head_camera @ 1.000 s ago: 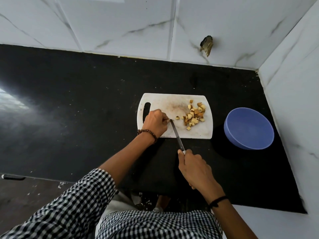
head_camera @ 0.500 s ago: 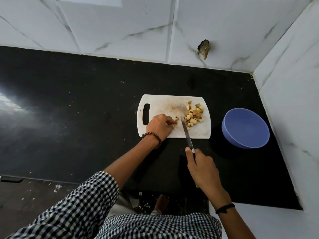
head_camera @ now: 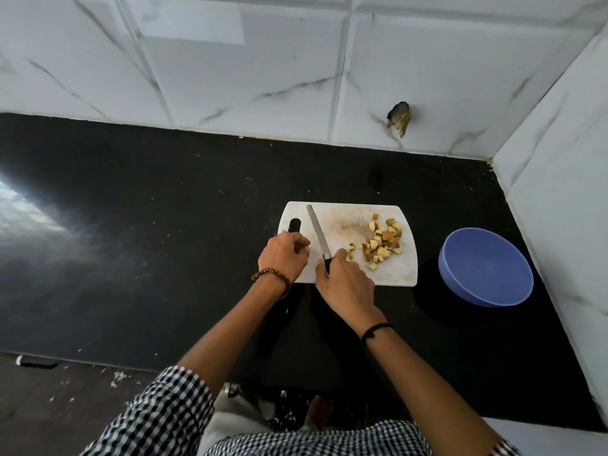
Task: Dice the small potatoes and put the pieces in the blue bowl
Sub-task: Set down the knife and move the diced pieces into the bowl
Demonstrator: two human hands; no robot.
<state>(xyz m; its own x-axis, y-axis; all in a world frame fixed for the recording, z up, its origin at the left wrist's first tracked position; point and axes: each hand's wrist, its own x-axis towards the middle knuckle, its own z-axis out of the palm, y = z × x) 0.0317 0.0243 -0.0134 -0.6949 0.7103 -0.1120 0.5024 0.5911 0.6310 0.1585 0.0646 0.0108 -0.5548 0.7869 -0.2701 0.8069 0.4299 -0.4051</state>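
Right hand (head_camera: 345, 281) grips the dark handle of a knife (head_camera: 317, 230), index finger stretched out toward the blade. The blade lies low over the left half of the white cutting board (head_camera: 342, 222), tip pointing away from the person toward the board's far edge; can't tell if the edge touches the board. Left hand (head_camera: 284, 258) rests on the board's near left corner, just below the handle slot (head_camera: 295, 225), fingers curled in, knuckles up. Can't tell whether it pinches a potato bit, since the fingertips are tucked under. The two hands are close together but not touching, with the knife between them. Diced potato pieces (head_camera: 383, 241), pale yellow with brown skin edges, sit in a loose pile on the right half of the board, and a couple of stray pieces lie nearer the right hand's fingertip. Blue bowl (head_camera: 487, 268) stands on the black surface (head_camera: 131, 241) to the right of the board, apart from it and near the side wall. The board lies flat on the surface. Beaded bracelet (head_camera: 271, 279) on the left wrist, black band (head_camera: 375, 330) on the right wrist. Checked sleeve (head_camera: 158, 419) on the left arm at bottom of view. White marble-look wall tiles (head_camera: 263, 60) run behind and to the right of the surface, with a dark ragged patch (head_camera: 399, 118) on the back wall; unclear what it is.
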